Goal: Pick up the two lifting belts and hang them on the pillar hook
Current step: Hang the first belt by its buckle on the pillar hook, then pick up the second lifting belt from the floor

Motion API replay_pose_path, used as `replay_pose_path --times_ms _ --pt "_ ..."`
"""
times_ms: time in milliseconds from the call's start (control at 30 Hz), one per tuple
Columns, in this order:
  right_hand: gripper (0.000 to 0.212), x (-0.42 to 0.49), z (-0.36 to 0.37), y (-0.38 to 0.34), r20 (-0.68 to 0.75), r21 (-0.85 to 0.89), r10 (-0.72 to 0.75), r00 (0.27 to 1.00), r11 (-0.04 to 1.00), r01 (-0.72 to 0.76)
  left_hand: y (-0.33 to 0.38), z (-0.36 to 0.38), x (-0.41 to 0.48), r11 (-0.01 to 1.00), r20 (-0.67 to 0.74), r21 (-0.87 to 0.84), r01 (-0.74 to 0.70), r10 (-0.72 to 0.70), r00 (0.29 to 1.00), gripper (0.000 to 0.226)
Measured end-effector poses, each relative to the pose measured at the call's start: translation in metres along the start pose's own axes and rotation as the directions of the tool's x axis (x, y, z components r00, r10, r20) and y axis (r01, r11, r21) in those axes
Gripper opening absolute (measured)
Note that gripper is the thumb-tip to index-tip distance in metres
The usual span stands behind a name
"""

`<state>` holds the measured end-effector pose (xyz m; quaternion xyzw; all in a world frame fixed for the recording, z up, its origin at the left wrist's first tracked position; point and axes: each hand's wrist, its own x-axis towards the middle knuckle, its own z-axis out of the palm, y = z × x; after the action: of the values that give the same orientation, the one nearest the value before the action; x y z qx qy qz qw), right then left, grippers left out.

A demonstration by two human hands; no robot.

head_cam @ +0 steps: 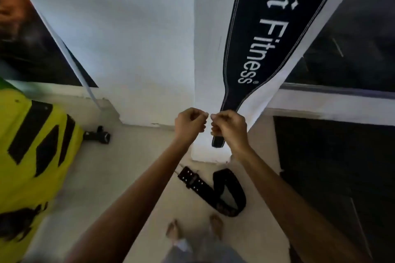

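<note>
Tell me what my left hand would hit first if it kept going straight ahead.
Probably the white pillar directly beyond the left hand; depth is hard to judge.

I see a pale floor w/ a black studded lifting belt coiled at the white pillar's base, bare feet just beside it, a small black roller further left
</note>
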<state>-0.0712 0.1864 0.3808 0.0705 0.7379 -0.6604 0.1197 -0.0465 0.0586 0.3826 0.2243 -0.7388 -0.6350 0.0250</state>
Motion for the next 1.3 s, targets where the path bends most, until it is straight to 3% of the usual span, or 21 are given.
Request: replay_pose_path --times_ms 233,367,533,700,800,933,967,1000,1100,1167,1233,1300 --pt "0.02 0.02 0.006 0.129 0.014 -0.107 0.256 0.966 0.961 -0.254 -0.141 0.03 0.012 0.951 0.028 0.089 0.296 -0.299 0.954 0.009" --pt "0.011 0.037 0.012 0.219 0.037 -0.201 0.334 0.942 0.926 -0.32 -0.229 0.048 0.022 0.894 0.008 0.093 0.438 -0.44 0.898 0.011" --pt "0.012 0.064 0.027 0.347 0.047 -0.324 0.456 0.889 0.849 -0.418 -0.351 0.069 0.046 0.8 -0.046 0.019 0.6 -0.599 0.8 0.024" --pt "0.013 0.101 0.046 0.491 0.088 -0.432 0.575 0.814 0.758 -0.489 -0.503 0.089 0.079 0.646 -0.118 -0.092 0.758 -0.763 0.636 0.01" --pt "0.016 0.125 0.066 0.578 0.111 -0.522 0.618 0.778 0.703 -0.483 -0.583 0.097 0.095 0.548 -0.163 -0.123 0.828 -0.834 0.528 0.017" --pt "0.028 0.173 0.091 0.66 0.205 -0.667 0.607 0.768 0.661 -0.344 -0.683 0.105 0.125 0.424 -0.185 -0.206 0.882 -0.902 0.391 0.019" --pt "0.022 0.185 0.098 0.68 0.218 -0.683 0.602 0.768 0.657 -0.32 -0.705 0.108 0.134 0.412 -0.189 -0.23 0.882 -0.907 0.375 0.017" --pt "0.017 0.198 0.104 0.7 0.226 -0.69 0.591 0.774 0.658 -0.301 -0.724 0.112 0.144 0.404 -0.188 -0.249 0.88 -0.912 0.366 0.018" --pt "0.045 0.24 0.124 0.753 0.236 -0.711 0.535 0.811 0.664 -0.232 -0.77 0.125 0.175 0.39 -0.15 -0.308 0.868 -0.921 0.36 0.027" --pt "0.064 0.264 0.134 0.778 0.254 -0.758 0.522 0.815 0.631 -0.168 -0.794 0.131 0.191 0.384 -0.11 -0.384 0.84 -0.922 0.371 0.046" --pt "0.076 0.282 0.139 0.803 0.244 -0.799 0.562 0.79 0.578 -0.165 -0.813 0.134 0.202 0.348 -0.078 -0.472 0.81 -0.932 0.354 0.061" --pt "0.073 0.287 0.14 0.806 0.25 -0.781 0.618 0.745 0.584 -0.222 -0.817 0.132 0.203 0.317 -0.025 -0.519 0.794 -0.934 0.356 0.062"
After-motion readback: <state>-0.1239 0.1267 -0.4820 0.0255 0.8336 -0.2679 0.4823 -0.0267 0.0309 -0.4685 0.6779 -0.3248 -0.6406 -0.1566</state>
